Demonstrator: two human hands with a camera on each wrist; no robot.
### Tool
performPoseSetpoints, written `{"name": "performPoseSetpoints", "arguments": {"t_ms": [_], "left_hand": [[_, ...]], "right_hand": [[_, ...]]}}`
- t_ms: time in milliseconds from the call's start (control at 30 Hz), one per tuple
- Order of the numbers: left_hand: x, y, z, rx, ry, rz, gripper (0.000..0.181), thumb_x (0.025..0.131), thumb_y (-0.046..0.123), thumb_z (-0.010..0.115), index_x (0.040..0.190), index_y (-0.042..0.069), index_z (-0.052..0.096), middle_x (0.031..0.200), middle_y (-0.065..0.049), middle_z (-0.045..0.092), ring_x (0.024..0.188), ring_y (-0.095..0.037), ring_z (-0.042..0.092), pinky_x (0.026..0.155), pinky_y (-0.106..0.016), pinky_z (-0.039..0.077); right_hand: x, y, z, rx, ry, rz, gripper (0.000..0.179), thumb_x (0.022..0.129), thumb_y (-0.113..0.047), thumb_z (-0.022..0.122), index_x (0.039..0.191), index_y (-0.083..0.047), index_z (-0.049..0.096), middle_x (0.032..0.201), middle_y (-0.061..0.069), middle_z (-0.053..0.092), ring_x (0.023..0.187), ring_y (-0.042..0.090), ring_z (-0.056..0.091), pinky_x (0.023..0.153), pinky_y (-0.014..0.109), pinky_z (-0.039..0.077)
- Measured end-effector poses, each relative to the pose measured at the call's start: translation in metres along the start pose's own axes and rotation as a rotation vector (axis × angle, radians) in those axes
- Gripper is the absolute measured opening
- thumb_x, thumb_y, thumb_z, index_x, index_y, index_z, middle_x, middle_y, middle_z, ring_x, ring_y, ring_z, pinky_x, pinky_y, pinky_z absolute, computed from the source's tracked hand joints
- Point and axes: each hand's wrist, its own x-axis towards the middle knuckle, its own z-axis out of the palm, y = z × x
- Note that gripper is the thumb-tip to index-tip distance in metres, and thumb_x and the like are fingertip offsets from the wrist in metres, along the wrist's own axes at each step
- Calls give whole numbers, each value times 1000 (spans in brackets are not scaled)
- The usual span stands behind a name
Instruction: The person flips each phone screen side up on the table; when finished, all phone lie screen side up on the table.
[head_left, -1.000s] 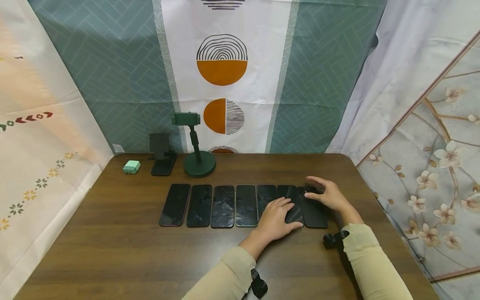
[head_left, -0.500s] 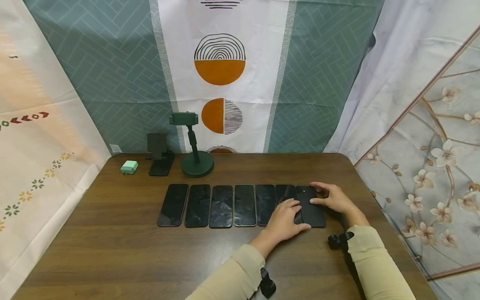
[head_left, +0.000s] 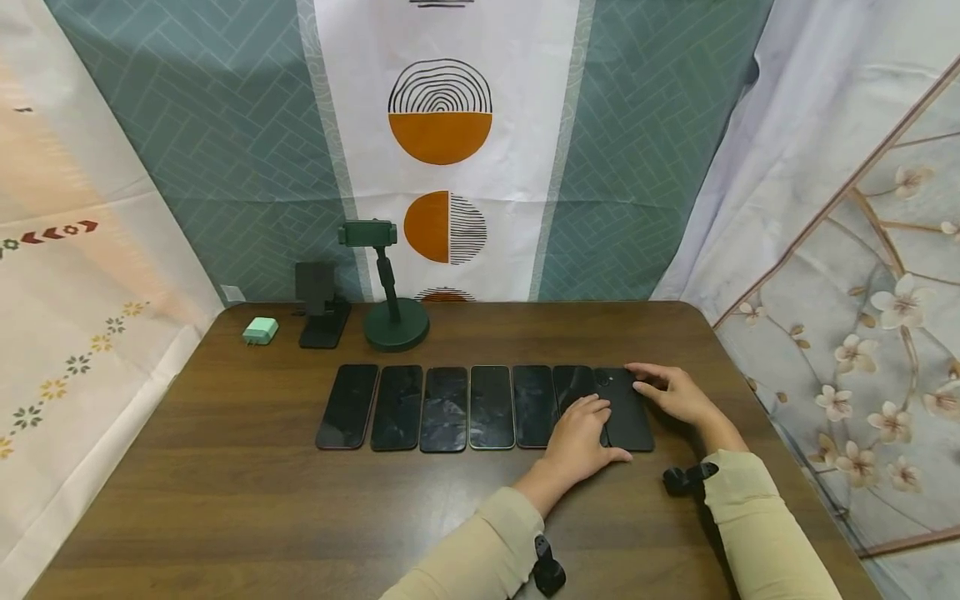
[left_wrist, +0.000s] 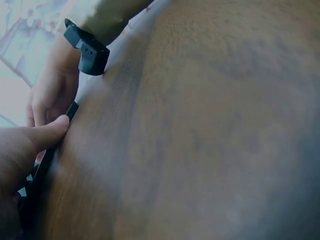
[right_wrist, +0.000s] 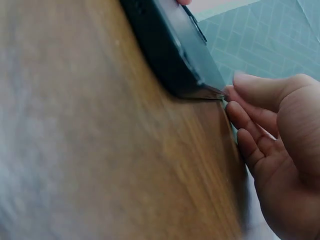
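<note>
Several dark phones lie side by side in a row on the brown table. The rightmost is a black phone (head_left: 628, 417), its back with a camera bump facing up. My left hand (head_left: 579, 437) lies over the phone beside it (head_left: 572, 382), its thumb at the near edge of the rightmost phone. In the left wrist view that thumb (left_wrist: 52, 132) rests against the phone's edge (left_wrist: 42, 172). At the far right corner of the rightmost phone is my right hand (head_left: 678, 396), fingers relaxed. In the right wrist view its fingers (right_wrist: 245, 120) touch or nearly touch the phone's corner.
Behind the row stand a green round-based phone holder (head_left: 396, 321), a black stand (head_left: 324, 312) and a mint-green charger (head_left: 261, 331). Patterned cloths hang behind the table (head_left: 300, 517) and along both sides.
My left hand has slid right, its thumb now at the rightmost phone's near edge. My right hand has shifted right, from over that phone's top to its far right corner.
</note>
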Motion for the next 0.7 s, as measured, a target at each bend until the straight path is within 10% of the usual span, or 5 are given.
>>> {"name": "performPoseSetpoints", "arguments": {"t_ms": [333,700], "left_hand": [[-1,2,2,15,6,17,72,84,61,74,135,11,66,146,0,56,142,-12,43,119,-27,28],[1,0,-2,71,-55,56,68,91,63,64,140,15,62,149,0,53,144,-13,40,120,-29,26]], "right_hand": [[-4,0,-1,42,3,-12,42,92,13,63,133,7,61,124,26,66,108,39,63,82,24,53],[-4,19,0,290,41,-140,44,91,15,64,134,12,56,127,34,59,109,-2,61,90,14,50]]}}
